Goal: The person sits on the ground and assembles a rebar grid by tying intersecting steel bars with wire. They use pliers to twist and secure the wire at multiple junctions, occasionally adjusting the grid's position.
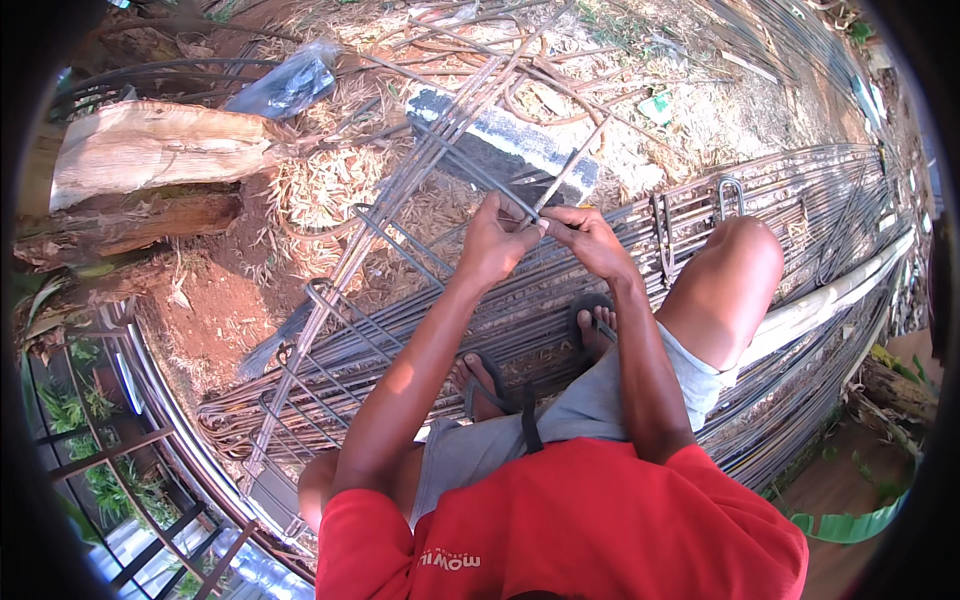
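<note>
A long rebar cage [357, 247] of rods and square stirrups slants across the space before me. One dark stirrup side [478, 172] runs from the cage to my hands, where it meets a thin steel rod [575, 160] pointing up to the right. My left hand [495, 243] is closed round this meeting point, thumb and fingers gripping the rod. Close against it, my right hand [592, 243] is pinched; whatever lies between its fingertips is too small to make out.
Bundled steel rods [400, 330] lie on the ground under my feet. Loose stirrups [663, 235] rest by my right knee. A black-and-white block [500, 143] lies beyond my hands. Left are a cut trunk [160, 150] and a plastic bag [288, 82]; right, a pale pole [840, 290].
</note>
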